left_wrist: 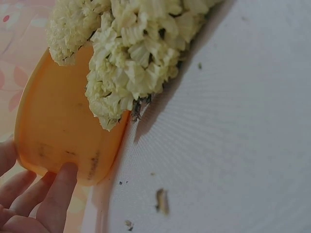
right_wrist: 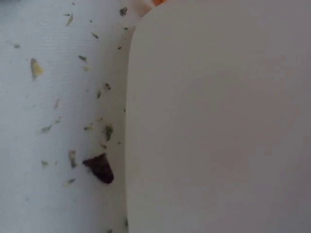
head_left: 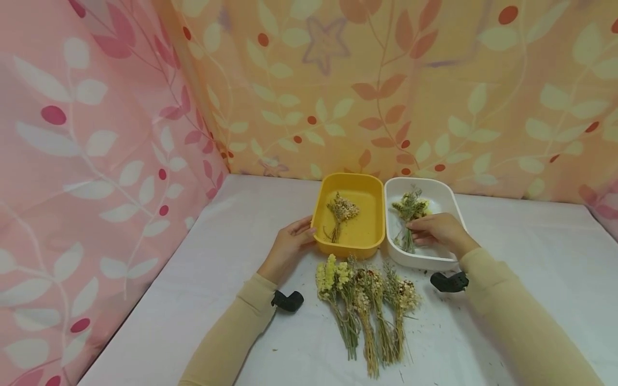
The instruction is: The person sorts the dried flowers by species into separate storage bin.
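In the head view a yellow tray (head_left: 372,225) stands beside a white tray (head_left: 449,201). My left hand (head_left: 288,244) rests on the yellow tray's left outer wall; the left wrist view shows its fingers (left_wrist: 58,199) fairly straight against that wall. Inside the white tray, my right hand (head_left: 444,230) pinches the stems of a dried flower bunch (head_left: 410,206) with green sprigs and yellow blooms. A beige dried flower bunch (head_left: 343,209) lies in the yellow tray. The white tray's wall (right_wrist: 218,116) fills much of the right wrist view, hiding the right hand there.
Several dried flower bunches (head_left: 369,311) lie side by side on the white tablecloth (head_left: 289,354) in front of the trays. Pale yellow blooms (left_wrist: 141,58) loom close in the left wrist view. Crumbs and a dark petal (right_wrist: 100,168) dot the cloth. Patterned fabric (head_left: 289,80) hangs behind.
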A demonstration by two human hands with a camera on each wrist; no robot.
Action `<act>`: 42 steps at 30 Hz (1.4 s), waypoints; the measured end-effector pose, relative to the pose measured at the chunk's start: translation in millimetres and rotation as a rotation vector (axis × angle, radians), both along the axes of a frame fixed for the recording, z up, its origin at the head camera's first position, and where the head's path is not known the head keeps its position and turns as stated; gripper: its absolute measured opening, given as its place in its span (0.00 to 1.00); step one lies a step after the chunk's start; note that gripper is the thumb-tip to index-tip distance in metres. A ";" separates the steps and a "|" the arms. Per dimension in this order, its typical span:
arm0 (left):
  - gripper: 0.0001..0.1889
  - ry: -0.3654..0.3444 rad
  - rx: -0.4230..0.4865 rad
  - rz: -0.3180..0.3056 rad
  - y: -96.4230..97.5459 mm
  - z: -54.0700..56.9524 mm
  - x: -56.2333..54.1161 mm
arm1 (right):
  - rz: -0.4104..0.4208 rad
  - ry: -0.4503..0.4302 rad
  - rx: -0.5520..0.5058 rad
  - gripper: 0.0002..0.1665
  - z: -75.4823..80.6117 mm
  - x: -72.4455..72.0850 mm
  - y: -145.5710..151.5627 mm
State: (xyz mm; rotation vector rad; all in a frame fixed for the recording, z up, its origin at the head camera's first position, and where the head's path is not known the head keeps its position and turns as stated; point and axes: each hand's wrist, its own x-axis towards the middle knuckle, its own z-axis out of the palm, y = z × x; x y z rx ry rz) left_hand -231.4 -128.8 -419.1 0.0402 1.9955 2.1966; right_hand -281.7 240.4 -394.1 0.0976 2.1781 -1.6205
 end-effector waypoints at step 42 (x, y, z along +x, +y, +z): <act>0.27 0.006 -0.002 0.026 1.7 -0.9 -3.1 | -0.019 -0.001 0.016 0.28 17.6 164.0 -15.3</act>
